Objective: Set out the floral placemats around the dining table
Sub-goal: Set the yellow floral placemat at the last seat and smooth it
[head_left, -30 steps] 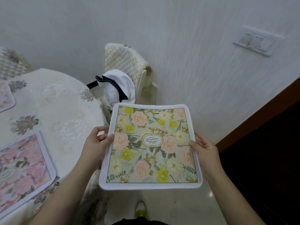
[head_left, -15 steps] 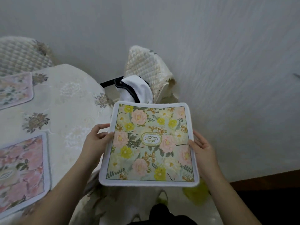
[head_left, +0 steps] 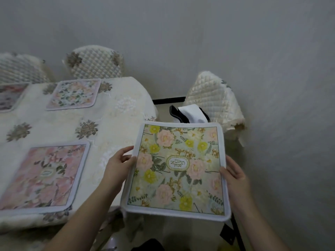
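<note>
Both grips closed on yellow-green floral placemat (head_left: 178,168): left hand (head_left: 117,164) pinching left edge, thumb on top and fingers curled under; right hand (head_left: 233,175) gripping right edge, thumb on the border. Held roughly flat in the air, face up, just off the right end of the tabletop (head_left: 116,113), near corner overlapping that edge in view. Oval "GARDEN" label at centre of the print.

Already laid on the cream embroidered cloth: pink placemat (head_left: 43,175) at the near side, pale floral placemat (head_left: 73,95) at the far side, third placemat (head_left: 9,96) partly cut off at far left.

Quilted chair (head_left: 96,65) behind the far side; another quilted chair (head_left: 214,98) to the right, near the wall. White-and-black bag (head_left: 192,113) just beyond the held placemat's far edge.
</note>
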A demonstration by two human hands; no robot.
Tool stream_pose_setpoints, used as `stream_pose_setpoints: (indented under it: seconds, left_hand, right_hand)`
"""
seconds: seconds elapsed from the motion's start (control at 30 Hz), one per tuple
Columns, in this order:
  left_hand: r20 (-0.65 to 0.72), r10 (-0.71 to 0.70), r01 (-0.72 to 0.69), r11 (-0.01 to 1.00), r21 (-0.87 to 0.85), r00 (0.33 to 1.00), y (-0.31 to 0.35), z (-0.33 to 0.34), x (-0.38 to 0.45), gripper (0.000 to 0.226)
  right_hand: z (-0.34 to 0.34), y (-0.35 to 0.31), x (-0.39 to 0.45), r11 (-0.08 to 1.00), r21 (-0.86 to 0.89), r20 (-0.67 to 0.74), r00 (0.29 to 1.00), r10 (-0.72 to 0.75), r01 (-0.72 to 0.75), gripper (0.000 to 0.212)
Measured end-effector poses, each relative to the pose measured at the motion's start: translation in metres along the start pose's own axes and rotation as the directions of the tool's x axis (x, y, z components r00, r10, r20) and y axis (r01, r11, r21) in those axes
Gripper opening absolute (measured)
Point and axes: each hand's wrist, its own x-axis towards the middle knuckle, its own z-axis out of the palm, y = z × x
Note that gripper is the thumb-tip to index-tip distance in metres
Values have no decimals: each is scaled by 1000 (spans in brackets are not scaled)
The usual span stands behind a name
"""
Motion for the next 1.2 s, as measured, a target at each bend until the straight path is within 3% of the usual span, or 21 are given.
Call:
stream_pose_setpoints:
  seconds: [0.17, 0.63, 1.2]
  left_hand:
    - [-116, -17, 14, 1000, -25, 993, -10, -28, 26, 30]
    - [-231, -70, 56, 996, -67, 971, -24, -105, 138, 33]
    - [-361, -49, 132, 969, 208, 931, -25, -125, 295, 34]
  right_hand:
    - [45, -2, 40, 1000, -18, 87, 996, 26, -25, 43]
    - [182, -6, 122, 981, -189, 257, 962, 97, -49, 39]
    - [297, 29, 268, 922, -355, 256, 932, 258, -157, 24]
